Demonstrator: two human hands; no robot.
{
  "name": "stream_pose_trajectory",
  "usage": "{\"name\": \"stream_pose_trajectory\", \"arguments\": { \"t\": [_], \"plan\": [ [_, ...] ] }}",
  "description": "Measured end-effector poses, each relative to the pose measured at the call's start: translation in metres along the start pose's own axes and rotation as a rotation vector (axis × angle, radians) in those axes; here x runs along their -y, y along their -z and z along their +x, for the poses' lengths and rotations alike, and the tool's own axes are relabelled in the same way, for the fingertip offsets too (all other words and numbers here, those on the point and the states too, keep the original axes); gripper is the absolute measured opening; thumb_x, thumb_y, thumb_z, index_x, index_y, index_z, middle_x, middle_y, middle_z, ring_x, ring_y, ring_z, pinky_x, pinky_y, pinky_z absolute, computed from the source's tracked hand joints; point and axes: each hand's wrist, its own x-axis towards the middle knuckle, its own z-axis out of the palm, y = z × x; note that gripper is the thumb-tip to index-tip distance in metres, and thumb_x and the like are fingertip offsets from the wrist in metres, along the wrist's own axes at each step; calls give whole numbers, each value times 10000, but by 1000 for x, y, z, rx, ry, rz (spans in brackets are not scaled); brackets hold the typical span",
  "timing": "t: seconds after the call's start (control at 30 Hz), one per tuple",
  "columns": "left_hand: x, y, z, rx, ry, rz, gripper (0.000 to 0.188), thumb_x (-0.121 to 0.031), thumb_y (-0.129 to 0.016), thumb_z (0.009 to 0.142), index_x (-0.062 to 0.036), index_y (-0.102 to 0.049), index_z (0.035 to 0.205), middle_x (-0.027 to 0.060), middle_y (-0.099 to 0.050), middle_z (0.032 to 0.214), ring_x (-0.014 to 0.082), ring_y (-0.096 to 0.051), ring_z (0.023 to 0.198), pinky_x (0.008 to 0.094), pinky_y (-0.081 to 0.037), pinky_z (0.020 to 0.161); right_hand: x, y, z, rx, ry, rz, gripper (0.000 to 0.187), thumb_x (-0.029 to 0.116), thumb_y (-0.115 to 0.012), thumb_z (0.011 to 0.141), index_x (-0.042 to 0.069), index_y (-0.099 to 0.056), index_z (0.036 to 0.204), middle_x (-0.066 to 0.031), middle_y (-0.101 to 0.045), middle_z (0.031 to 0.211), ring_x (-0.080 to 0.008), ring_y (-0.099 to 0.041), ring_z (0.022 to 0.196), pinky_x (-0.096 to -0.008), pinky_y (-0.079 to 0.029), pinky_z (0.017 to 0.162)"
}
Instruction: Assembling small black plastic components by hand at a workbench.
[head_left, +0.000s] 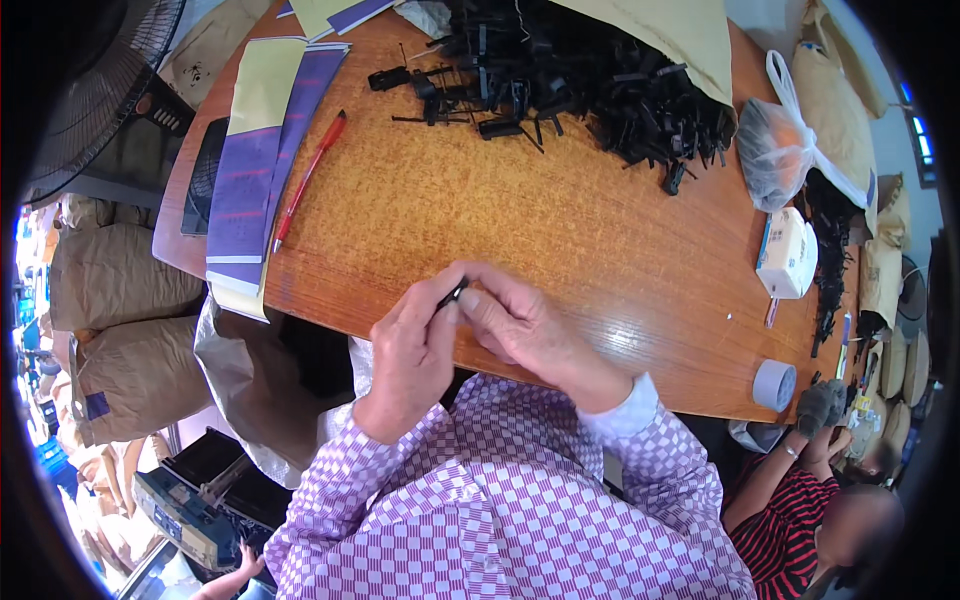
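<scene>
At the near edge of the table, my left hand (408,350) and my right hand (530,328) meet. Pinched between their thumbs and fingers is a small black plastic part (455,292), mostly covered by the fingertips. Both hands are closed on it. Farther off lies a heap of black plastic parts (600,100), many with thin stems, spilling from a large paper sack (690,40). A few loose ones lie at the heap's left side.
A red pen (312,180) and purple-and-yellow papers (250,170) lie left on the wooden table (420,210). To the right are a tied plastic bag (775,150), a white box (787,255) and a tape roll (773,385). A gloved co-worker (800,520) sits lower right.
</scene>
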Motion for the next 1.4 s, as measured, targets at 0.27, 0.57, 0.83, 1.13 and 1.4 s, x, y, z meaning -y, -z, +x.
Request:
{"name": "stream_pose_trajectory", "arguments": {
  "t": [0.27, 0.57, 0.83, 1.13, 1.4],
  "plan": [
    [22, 111, -53, 68, 347, 432, 293, 6, -483, 890, -14, -546, 1175, 141, -612, 907, 202, -640, 759, 298, -490, 686, 16, 98, 64, -763, 384, -1061, 352, 266, -682, 842, 4, -567, 1047, -88, -591, 661, -169, -530, 556, -301, -445, 546],
    [19, 90, -33, -80, 202, 378, 385, -11, -660, 769, -23, -569, 1143, 167, -590, 1053, 290, -622, 826, 353, -503, 672, 11, 115, 83, -719, 381, -1076, 282, 260, -629, 878, 5, -563, 778, -72, -531, 563, -162, -520, 494, -319, -384, 452],
    [5, -4, 27, 133, -69, 39, 792, -18, -671, 741, -72, -256, 1413, 216, -484, 1208, 380, -606, 900, 409, -529, 681, 1, 44, 4, -388, -73, 103, 219, 218, -593, 922, 100, -559, 740, 61, -430, 529, -25, -325, 398, -204, -186, 366],
    [9, -32, 29, 252, -54, 115, 633, 26, -658, 734, -82, -409, 1305, 151, -576, 939, 243, -623, 709, 327, -509, 611, -18, 44, -31, -180, -122, 354, 178, 202, -588, 934, 69, -580, 814, 43, -439, 580, -35, -309, 412, -212, -199, 372],
    [12, -43, 25, 258, 38, -16, 425, 47, -656, 796, -51, -455, 1157, 43, -565, 781, 84, -579, 683, 228, -476, 587, -21, 43, -30, -266, 102, 147, 219, 254, -507, 977, 57, -546, 890, 35, -441, 612, -29, -345, 464, -202, -239, 402]
  ]
}}
